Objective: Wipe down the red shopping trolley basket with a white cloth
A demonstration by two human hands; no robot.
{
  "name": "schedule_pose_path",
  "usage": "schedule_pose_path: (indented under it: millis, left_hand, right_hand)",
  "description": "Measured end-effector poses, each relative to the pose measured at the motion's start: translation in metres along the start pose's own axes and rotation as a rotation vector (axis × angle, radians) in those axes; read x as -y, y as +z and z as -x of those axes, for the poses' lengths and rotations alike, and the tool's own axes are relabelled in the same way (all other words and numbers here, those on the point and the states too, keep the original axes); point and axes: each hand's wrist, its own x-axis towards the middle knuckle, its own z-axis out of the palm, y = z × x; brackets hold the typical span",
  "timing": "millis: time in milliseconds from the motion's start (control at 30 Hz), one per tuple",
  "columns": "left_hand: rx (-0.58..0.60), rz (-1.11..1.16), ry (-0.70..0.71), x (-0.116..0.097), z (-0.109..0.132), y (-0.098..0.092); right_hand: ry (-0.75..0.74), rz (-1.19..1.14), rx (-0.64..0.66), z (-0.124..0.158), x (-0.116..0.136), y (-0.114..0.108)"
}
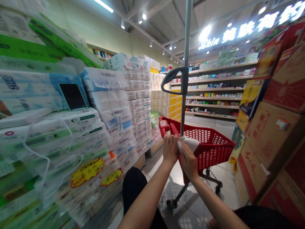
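resting at the near end of the red cart (216,154), the left grip (170,149) lay just beside the right grip (188,159), whose fingers were laid on a white cloth (192,143). with the grips at the clock's centre, the cloth stuck out at two o'clock. the undersides of both grips were hidden, so whether either was clamped on the cloth or only pressing, i could not tell. a pole (187,41) rose at twelve, bearing a grey handle (184,79). a phone (72,97) leaned on tissue packs (140,105) at ten, cartons (269,136) stood at three, and shelves (214,89) at one.
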Motion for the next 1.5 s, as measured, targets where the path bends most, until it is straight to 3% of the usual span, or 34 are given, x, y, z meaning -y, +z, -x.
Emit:
schedule_pose_path:
  millis: [133, 233, 300, 367, 467, 567, 700, 967, 1067, 1133, 1200, 1267, 1400, 1500]
  left_hand:
    - [0.087, 0.097, 0.039, 0.007, -0.003, -0.019]
    - [0.178, 0.213, 0.138, 0.027, -0.014, -0.038]
    - [0.239, 0.271, 0.236, 0.045, -0.024, -0.045]
    - [0.268, 0.282, 0.310, 0.063, -0.033, -0.044]
    - [0.242, 0.277, 0.274, 0.076, -0.036, -0.027]
    - [0.199, 0.273, 0.212, 0.074, -0.030, -0.006]
    - [0.151, 0.251, 0.188, 0.059, -0.021, 0.005]
    - [0.026, 0.385, -0.006, 0.018, -0.013, 0.013]
    - [0.024, 0.389, -0.007, 0.003, -0.013, 0.010]
    - [0.094, 0.417, 0.086, -0.001, -0.017, 0.000]
    - [0.180, 0.435, 0.219, 0.002, -0.023, -0.010]
    - [0.229, 0.415, 0.323, 0.012, -0.031, -0.016]
    - [0.212, 0.316, 0.361, 0.038, -0.047, -0.006]
    - [0.216, 0.288, 0.347, 0.044, -0.054, 0.009]
  right_hand:
    - [-0.108, 0.146, 0.094, -0.009, -0.001, -0.008]
    - [-0.146, 0.268, 0.178, -0.012, -0.008, -0.020]
    - [-0.120, 0.317, 0.168, -0.011, -0.016, -0.026]
    - [-0.078, 0.290, 0.106, -0.008, -0.022, -0.027]
    - [0.004, 0.109, 0.028, -0.006, -0.022, -0.017]
    - [0.054, -0.051, 0.021, -0.007, -0.010, -0.001]
    - [-0.053, -0.121, 0.130, -0.014, 0.009, 0.007]
    - [-0.161, 0.109, 0.268, -0.037, 0.024, -0.031]
    - [-0.134, 0.095, 0.189, -0.051, 0.022, -0.046]
    - [-0.091, 0.076, 0.076, -0.060, 0.018, -0.056]
    - [-0.042, 0.099, -0.013, -0.068, 0.013, -0.067]
    - [-0.027, 0.151, -0.012, -0.073, 0.009, -0.078]
    - [-0.070, 0.336, 0.156, -0.071, 0.004, -0.101]
    - [-0.099, 0.581, 0.262, -0.063, -0.004, -0.114]
